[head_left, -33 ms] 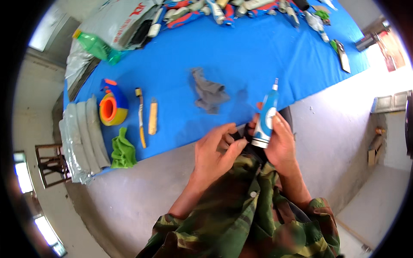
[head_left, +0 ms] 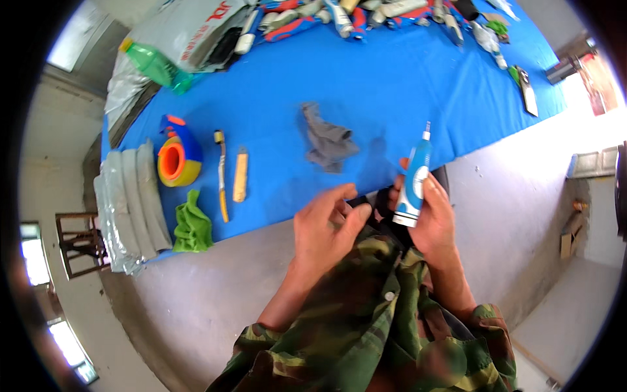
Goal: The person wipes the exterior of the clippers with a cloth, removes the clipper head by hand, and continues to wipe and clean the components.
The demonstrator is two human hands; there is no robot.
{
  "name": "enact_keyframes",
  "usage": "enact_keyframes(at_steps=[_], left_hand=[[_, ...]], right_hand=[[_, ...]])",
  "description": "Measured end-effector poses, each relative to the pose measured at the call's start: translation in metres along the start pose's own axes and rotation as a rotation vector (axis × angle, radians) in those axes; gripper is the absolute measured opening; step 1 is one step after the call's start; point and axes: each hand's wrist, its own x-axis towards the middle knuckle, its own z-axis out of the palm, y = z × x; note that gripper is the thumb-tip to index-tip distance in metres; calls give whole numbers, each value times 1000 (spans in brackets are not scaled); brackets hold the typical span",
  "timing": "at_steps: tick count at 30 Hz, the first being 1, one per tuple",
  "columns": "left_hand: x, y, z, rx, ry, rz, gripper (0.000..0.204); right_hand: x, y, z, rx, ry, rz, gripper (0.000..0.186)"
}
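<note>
In my right hand (head_left: 434, 219) is a blue-and-white electric toothbrush handle (head_left: 415, 179). Its thin bare tip points up and away from me, and its white base is toward me. My fingers and thumb wrap round its sides near the table's front edge. My left hand (head_left: 325, 225) is just left of it, apart from the handle, with half-curled fingers and the thumb held away. I see nothing in it. A crumpled grey cloth (head_left: 330, 140) lies on the blue tablecloth (head_left: 274, 85) beyond my hands.
Left on the table are a toothbrush (head_left: 222, 176), a flat wooden-looking stick (head_left: 241, 176), a tape dispenser (head_left: 179, 160), a green cloth (head_left: 192, 223) and folded grey cloths (head_left: 140, 199). A green bottle (head_left: 157, 67), a grey plastic bag (head_left: 196, 29) and several handles (head_left: 339, 19) lie farther back.
The view has shifted slightly, so the table things appear a little farther right. Both hands keep nearly the same pose, and the handle stays in my right hand.
</note>
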Motion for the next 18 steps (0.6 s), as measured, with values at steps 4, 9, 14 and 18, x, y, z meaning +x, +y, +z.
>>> enact_keyframes(at_steps=[4,9,14,18], left_hand=[[14,-19,-48,268,271,-8,19],[22,-53,-98,723,483,115,23],[36,-68,-127,983,430,92,23],[43,-72,-127,985,296,51,18]], right_hand=[[3,5,1,-12,-6,84,58],[5,14,3,-39,56,103,54],[7,23,-1,-14,25,91,49],[5,29,2,-4,6,117,51]])
